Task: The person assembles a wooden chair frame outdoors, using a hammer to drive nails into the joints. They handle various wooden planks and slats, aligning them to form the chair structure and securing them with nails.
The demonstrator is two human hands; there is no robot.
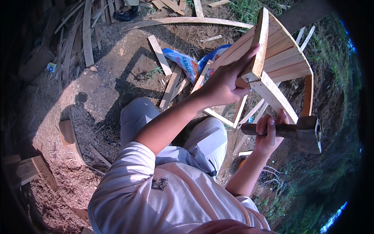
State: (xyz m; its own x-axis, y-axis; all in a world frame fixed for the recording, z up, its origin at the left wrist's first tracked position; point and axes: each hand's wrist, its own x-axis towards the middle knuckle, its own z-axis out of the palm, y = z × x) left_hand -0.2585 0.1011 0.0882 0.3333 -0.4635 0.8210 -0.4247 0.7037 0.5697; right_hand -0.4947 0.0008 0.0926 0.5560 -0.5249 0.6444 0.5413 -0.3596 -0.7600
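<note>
A slatted wooden piece (286,58) with a curved edge and plank frame is raised at the upper right, tilted. Around its near corner closes my left hand (230,80), with a finger laid along the upper frame plank (260,45). By the thumb a thin nail (249,84) sticks out at the corner joint. My right hand (269,134) grips the handle of a hammer (286,130), whose blocky metal head (309,134) points to the right. One right fingertip is up against the lower frame plank (274,93), or very near it.
Loose wooden strips (171,85) and a blue and white printed sack (187,64) lie on the dirt beyond my knees. A long curved board (175,22) crosses the far side. More boards (86,35) are piled at the far left; wood shavings (74,183) cover the near left ground.
</note>
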